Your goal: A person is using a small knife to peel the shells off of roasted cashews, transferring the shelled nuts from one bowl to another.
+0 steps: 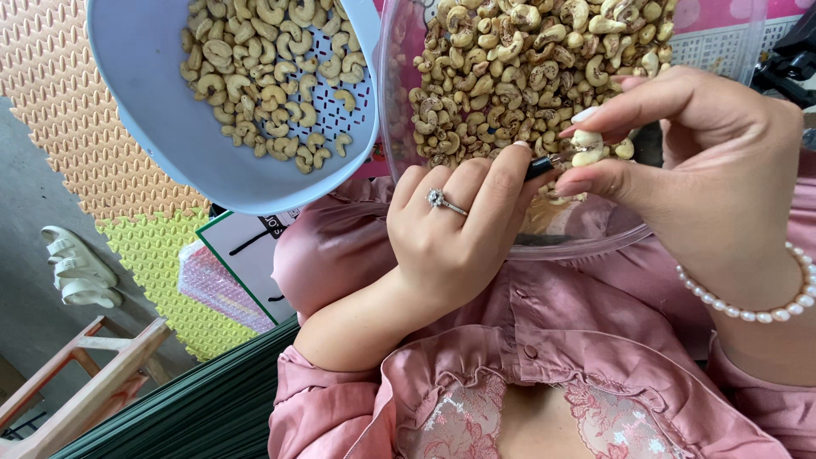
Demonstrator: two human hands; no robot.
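Cashew (586,146) pale, partly peeled, pinched in right hand (680,161); left hand (459,229) scraping.

Orange and yellow foam mats (59,110) cover grey floor (25,255).

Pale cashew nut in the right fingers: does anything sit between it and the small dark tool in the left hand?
Nothing visible does: the tool's tip meets the pale cashew nut directly.

colander (153,119): pale blue, left of the bowl
bowl (595,242): clear, no colour
peeled cashews (272,76): cream
unpeeled cashews (510,76): beige with brown skin
blouse (544,340): pink, lace below bowl
mats (68,102): orange, yellow-green, dotted
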